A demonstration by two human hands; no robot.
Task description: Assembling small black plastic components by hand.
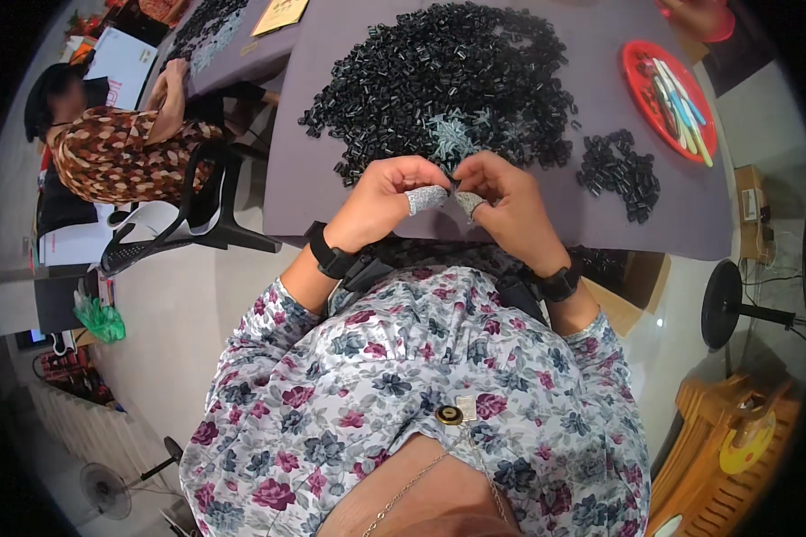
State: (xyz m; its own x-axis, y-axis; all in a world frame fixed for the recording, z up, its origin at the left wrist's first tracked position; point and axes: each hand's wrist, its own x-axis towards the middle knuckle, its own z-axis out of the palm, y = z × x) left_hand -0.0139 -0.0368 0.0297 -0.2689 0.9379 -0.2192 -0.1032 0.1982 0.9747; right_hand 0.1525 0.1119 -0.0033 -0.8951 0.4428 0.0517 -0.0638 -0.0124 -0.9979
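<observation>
Both of my hands meet at the front of the table, fingertips almost touching. My left hand and my right hand pinch a small black piece between them; most of it is hidden by the fingers. Each thumb wears a grey covering. Just beyond my fingers lies a little cluster of grey-blue pieces. It rests against a large heap of small black pieces that spreads over the tabletop. A smaller pile of black pieces sits to the right of my right hand.
A red plate with several slim-handled tools stands on the grey-covered table at the right. Another person sits at a second table, far left, near a black chair. A stand fan and stacked orange plastic furniture are right.
</observation>
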